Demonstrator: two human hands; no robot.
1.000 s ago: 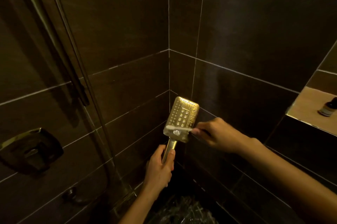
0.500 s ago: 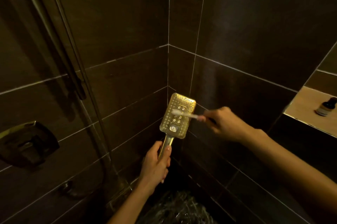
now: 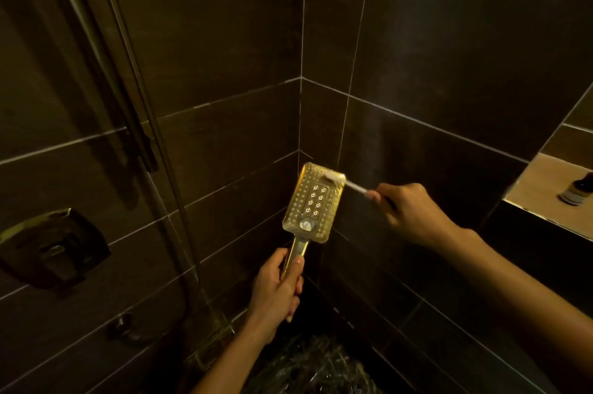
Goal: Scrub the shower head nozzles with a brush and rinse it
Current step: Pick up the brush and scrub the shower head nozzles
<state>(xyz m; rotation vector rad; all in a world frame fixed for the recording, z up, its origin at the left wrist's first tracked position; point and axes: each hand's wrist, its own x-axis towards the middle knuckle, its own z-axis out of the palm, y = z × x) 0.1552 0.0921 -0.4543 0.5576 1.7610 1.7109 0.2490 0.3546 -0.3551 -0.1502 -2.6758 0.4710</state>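
Observation:
A gold rectangular shower head (image 3: 313, 204) with rows of nozzles faces me in the tiled corner. My left hand (image 3: 277, 289) grips its handle from below and holds it upright. My right hand (image 3: 407, 212) holds a small white brush (image 3: 345, 182) by its handle. The bristle end lies on the top right corner of the nozzle face.
A shower rail and hose (image 3: 141, 124) run down the left wall above a metal mixer handle (image 3: 51, 246). A lit wall niche (image 3: 552, 198) at right holds a small dark bottle (image 3: 576, 191). Dark tiled walls close in on both sides, with a dark marbled floor (image 3: 314, 371) below.
The brush has travelled up the nozzle face from its lower edge to the top right corner. My left hand has kept its grip on the handle.

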